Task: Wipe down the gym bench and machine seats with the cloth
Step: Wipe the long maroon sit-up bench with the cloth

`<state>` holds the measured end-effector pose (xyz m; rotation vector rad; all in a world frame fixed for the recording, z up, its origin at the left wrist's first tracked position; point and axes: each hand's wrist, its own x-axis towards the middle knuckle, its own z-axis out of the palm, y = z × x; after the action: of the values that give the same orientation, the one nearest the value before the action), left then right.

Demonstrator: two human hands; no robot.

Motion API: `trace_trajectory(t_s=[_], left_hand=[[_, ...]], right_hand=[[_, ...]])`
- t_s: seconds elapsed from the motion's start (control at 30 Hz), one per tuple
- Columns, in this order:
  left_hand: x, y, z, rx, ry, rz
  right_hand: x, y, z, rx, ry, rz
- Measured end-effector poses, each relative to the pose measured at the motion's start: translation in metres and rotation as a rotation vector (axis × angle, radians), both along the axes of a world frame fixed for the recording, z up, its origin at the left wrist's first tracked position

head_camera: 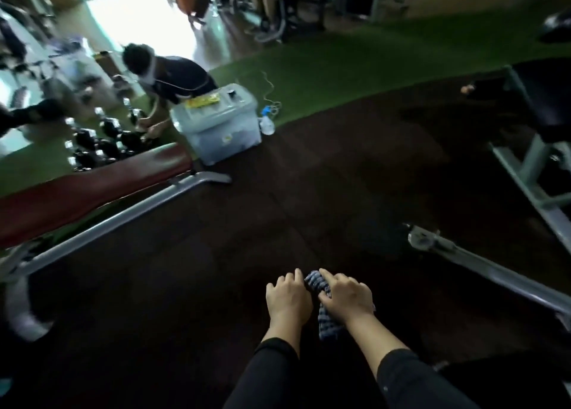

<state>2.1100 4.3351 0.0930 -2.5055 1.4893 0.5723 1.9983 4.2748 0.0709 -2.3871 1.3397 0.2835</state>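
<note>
A blue-and-white checked cloth point(326, 322) is bunched between my two hands, low in the middle of the head view, above the dark floor. My right hand point(347, 297) grips it from above, and part of the cloth hangs below that wrist. My left hand point(289, 297) is beside it with curled fingers touching the cloth's left edge. A red padded bench point(86, 189) on a grey metal frame runs along the left. A black padded machine seat point(547, 99) stands at the right edge.
A grey plastic box point(216, 124) and a spray bottle point(267, 121) sit on the floor ahead. A person in dark clothes point(173, 78) bends over dumbbells point(102, 143) at the left. Grey machine bars point(494, 272) cross the floor on the right.
</note>
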Motion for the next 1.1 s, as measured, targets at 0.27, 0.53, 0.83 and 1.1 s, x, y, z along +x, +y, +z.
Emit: trace_trajectory(t_s=[0.27, 0.53, 0.83, 1.1], left_hand=[[0.177, 0.008, 0.021, 0.008, -0.056, 0.169], [0.302, 0.005, 0.029, 0.034, -0.057, 0.357], [0.432, -0.078, 0.025, 0.004, -0.028, 0.556], [0.542, -0.163, 0.025, -0.01, -0.025, 0.701]], right_hand=[[0.18, -0.017, 0.015, 0.033, -0.034, 0.167], [0.324, -0.046, 0.031, -0.004, -0.08, 0.331], [0.472, -0.146, 0.024, -0.031, -0.085, 0.505], [0.606, -0.249, 0.024, -0.05, -0.12, 0.599]])
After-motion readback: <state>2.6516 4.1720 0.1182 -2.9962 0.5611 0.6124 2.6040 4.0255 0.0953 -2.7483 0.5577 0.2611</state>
